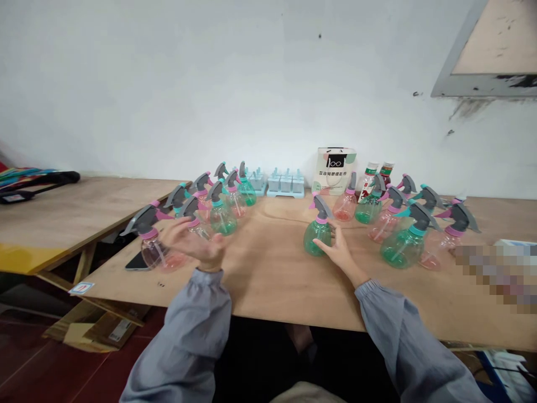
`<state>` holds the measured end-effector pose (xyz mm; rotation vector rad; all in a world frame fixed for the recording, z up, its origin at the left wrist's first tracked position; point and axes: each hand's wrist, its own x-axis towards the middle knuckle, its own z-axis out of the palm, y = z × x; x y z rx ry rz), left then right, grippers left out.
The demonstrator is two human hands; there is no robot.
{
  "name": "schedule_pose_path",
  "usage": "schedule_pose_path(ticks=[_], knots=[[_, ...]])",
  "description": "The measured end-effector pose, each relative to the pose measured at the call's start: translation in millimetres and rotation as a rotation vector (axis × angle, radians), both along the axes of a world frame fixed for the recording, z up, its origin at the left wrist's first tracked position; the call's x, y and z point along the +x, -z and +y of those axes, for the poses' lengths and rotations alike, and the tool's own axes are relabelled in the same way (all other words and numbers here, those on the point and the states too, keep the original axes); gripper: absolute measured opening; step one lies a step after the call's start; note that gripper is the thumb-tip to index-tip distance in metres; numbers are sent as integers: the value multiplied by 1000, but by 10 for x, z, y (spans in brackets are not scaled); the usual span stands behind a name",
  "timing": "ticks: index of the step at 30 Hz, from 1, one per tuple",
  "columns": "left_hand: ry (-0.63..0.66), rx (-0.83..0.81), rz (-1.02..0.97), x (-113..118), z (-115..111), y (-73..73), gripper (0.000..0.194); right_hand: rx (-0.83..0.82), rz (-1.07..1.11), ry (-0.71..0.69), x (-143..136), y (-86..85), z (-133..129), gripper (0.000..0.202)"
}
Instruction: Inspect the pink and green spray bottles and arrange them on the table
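My right hand (339,253) is wrapped round the side of a green spray bottle (315,235) with a pink collar and grey trigger head, upright on the wooden table. Palm up and fingers spread, my left hand (193,243) is over the left group of bottles and holds nothing. Just beyond its fingers stands a clear pink spray bottle (157,252) with a pink collar. A green spray bottle (222,217) with a teal collar is behind the hand. To the right of my right hand is another green spray bottle (401,247).
Several more pink and green spray bottles stand in left and right groups on the table (272,280). Pale blue ice-pop moulds (286,184), a printed paper bag (335,172) and red bottles (369,178) line the wall. A dark phone (137,263) lies at left.
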<state>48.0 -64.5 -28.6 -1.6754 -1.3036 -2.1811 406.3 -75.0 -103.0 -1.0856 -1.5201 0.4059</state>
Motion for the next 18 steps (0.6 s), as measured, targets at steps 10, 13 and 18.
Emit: schedule_pose_path(ticks=[10,13,18], knots=[[575,-345,156,1745,-96,135,72,146,-314,-53,-374,95,-243,76],[632,-393,17,1730,21,168,54,234,-285,25,-227,6,-153,67],[783,-453,-186,1540,75,131,46,212,-63,500,363,-257,458,67]])
